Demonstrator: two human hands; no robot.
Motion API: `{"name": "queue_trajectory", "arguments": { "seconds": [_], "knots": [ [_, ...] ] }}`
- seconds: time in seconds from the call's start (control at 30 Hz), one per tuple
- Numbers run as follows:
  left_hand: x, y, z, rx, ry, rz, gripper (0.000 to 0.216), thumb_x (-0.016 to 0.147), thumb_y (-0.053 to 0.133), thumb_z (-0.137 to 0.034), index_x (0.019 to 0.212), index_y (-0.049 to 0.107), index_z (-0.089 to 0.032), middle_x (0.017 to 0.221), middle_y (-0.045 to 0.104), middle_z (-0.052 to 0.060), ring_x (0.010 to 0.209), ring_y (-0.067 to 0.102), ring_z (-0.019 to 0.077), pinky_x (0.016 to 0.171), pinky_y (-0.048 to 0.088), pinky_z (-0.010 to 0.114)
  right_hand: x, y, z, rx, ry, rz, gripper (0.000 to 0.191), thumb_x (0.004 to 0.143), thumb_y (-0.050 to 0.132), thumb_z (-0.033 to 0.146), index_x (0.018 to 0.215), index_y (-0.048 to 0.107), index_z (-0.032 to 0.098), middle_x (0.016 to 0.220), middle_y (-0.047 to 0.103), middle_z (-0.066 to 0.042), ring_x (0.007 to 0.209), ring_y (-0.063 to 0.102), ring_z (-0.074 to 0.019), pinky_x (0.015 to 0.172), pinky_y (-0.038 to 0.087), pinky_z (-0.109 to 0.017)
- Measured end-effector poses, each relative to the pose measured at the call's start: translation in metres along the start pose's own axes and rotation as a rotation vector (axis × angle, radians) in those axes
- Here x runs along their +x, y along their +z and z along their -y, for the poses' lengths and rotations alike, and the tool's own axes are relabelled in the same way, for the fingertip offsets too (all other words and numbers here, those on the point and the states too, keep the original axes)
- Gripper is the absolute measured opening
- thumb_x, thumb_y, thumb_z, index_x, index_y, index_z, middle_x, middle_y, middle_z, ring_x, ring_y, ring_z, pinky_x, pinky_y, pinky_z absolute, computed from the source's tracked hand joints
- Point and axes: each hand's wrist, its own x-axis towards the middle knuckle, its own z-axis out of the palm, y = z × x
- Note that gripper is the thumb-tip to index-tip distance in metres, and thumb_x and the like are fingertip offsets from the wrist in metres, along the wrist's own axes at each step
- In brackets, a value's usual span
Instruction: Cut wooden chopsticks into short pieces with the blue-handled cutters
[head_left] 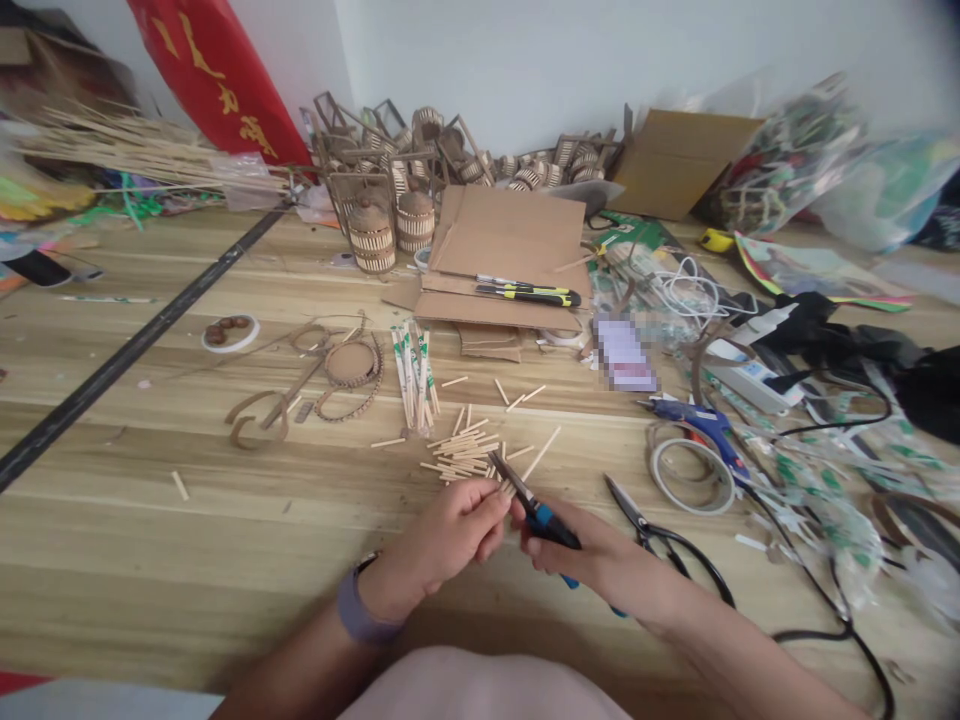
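My left hand (469,520) is closed in a pinch on a thin wooden stick (541,453), whose pale end points up to the right. Gripped in my right hand (592,545) is a pair of shears (551,520) with black and blue handles. The dark blades lie by the left fingertips, across the stick; whether they touch it I cannot tell. Just beyond the hands lies a loose pile of short cut sticks (461,455). Behind that pile are several longer sticks in printed paper sleeves (412,375).
Black-handled scissors (667,535), a tape roll (694,475) and a blue glue gun (701,425) lie on the right. Utility knives (525,292) rest on cardboard (510,235). Small bamboo lanterns (373,237) stand behind. Left are a woven ring piece (351,362) and a white dish (251,335).
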Motion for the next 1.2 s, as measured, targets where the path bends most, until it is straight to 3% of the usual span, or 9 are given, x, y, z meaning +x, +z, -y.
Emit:
{"name": "queue_trajectory", "arguments": {
  "seconds": [0.13, 0.23, 0.3, 0.4, 0.57, 0.87, 1.0, 1.13, 1.2],
  "knots": [
    [0.001, -0.008, -0.001, 0.027, 0.069, -0.111, 0.039, 0.095, 0.037, -0.051, 0.087, 0.056, -0.017, 0.049, 0.04, -0.007, 0.048, 0.035, 0.0106, 0.054, 0.03, 0.024, -0.009, -0.012, 0.0, -0.159, -0.009, -0.111, 0.03, 0.086, 0.055, 0.049, 0.089, 0.06, 0.021, 0.085, 0.062, -0.005, 0.081, 0.056, -0.0226, 0.07, 0.043, -0.032],
    [0.001, -0.011, -0.003, 0.144, 0.033, -0.149, 0.038, 0.096, 0.036, -0.05, 0.087, 0.056, -0.018, 0.051, 0.039, -0.007, 0.048, 0.036, 0.0112, 0.053, 0.029, 0.024, -0.008, -0.017, -0.007, -0.443, -0.132, -0.454, 0.022, 0.089, 0.052, 0.043, 0.091, 0.057, 0.022, 0.086, 0.063, -0.008, 0.083, 0.059, -0.0257, 0.077, 0.045, -0.037],
    [0.001, -0.01, -0.004, 0.287, 0.028, -0.102, 0.035, 0.096, 0.037, -0.045, 0.085, 0.056, -0.018, 0.054, 0.04, -0.006, 0.051, 0.038, 0.0118, 0.053, 0.03, 0.024, -0.004, -0.017, -0.011, -0.582, -0.307, -0.595, 0.016, 0.09, 0.052, 0.036, 0.099, 0.053, 0.023, 0.111, 0.063, -0.013, 0.105, 0.058, -0.0289, 0.089, 0.045, -0.04],
    [-0.001, -0.004, -0.003, 0.517, 0.099, -0.069, 0.028, 0.096, 0.038, -0.034, 0.079, 0.055, -0.019, 0.062, 0.049, -0.003, 0.059, 0.047, 0.0135, 0.058, 0.033, 0.024, 0.009, -0.014, -0.017, -0.69, -0.508, -0.568, 0.015, 0.092, 0.051, 0.029, 0.106, 0.05, 0.023, 0.135, 0.052, -0.015, 0.124, 0.051, -0.0285, 0.097, 0.044, -0.041],
    [0.001, 0.002, 0.003, 0.832, 0.128, -0.139, 0.023, 0.095, 0.039, -0.025, 0.078, 0.054, -0.02, 0.075, 0.064, 0.003, 0.069, 0.059, 0.019, 0.061, 0.034, 0.027, 0.027, -0.009, -0.027, -0.834, -0.488, -0.573, 0.014, 0.093, 0.05, 0.025, 0.106, 0.051, 0.02, 0.096, 0.065, -0.01, 0.089, 0.064, -0.0264, 0.074, 0.053, -0.037],
    [0.002, 0.009, 0.014, 1.221, 0.181, -0.277, 0.032, 0.096, 0.031, -0.019, 0.09, 0.062, -0.017, 0.084, 0.069, 0.013, 0.079, 0.063, 0.0285, 0.068, 0.039, 0.036, 0.036, 0.014, -0.029, -1.082, -0.325, -0.715, 0.004, 0.089, 0.053, 0.022, 0.092, 0.053, 0.02, 0.086, 0.064, -0.009, 0.077, 0.062, -0.0273, 0.067, 0.05, -0.036],
    [0.001, 0.008, 0.012, 1.054, 0.13, -0.3, 0.031, 0.096, 0.03, -0.023, 0.086, 0.059, -0.016, 0.079, 0.066, 0.014, 0.074, 0.061, 0.0278, 0.064, 0.036, 0.035, 0.039, 0.012, -0.024, -0.998, -0.28, -0.708, 0.006, 0.089, 0.052, 0.025, 0.09, 0.053, 0.019, 0.087, 0.064, -0.011, 0.08, 0.061, -0.0286, 0.068, 0.049, -0.037],
    [0.0, -0.002, 0.003, 0.364, 0.088, -0.04, 0.034, 0.096, 0.034, -0.045, 0.08, 0.051, -0.02, 0.057, 0.054, 0.0, 0.054, 0.05, 0.0155, 0.056, 0.036, 0.027, 0.026, -0.015, -0.013, -0.609, -0.322, -0.493, 0.011, 0.089, 0.051, 0.033, 0.087, 0.051, 0.022, 0.077, 0.062, -0.003, 0.069, 0.059, -0.0193, 0.063, 0.048, -0.028],
    [0.002, -0.005, 0.001, 0.091, 0.044, 0.021, 0.037, 0.093, 0.037, -0.053, 0.08, 0.05, -0.02, 0.052, 0.052, -0.004, 0.049, 0.046, 0.0124, 0.054, 0.035, 0.025, 0.017, -0.026, -0.006, -0.502, -0.341, -0.432, 0.015, 0.088, 0.052, 0.037, 0.087, 0.052, 0.022, 0.075, 0.061, -0.001, 0.067, 0.058, -0.0169, 0.063, 0.047, -0.026]
  ]
}}
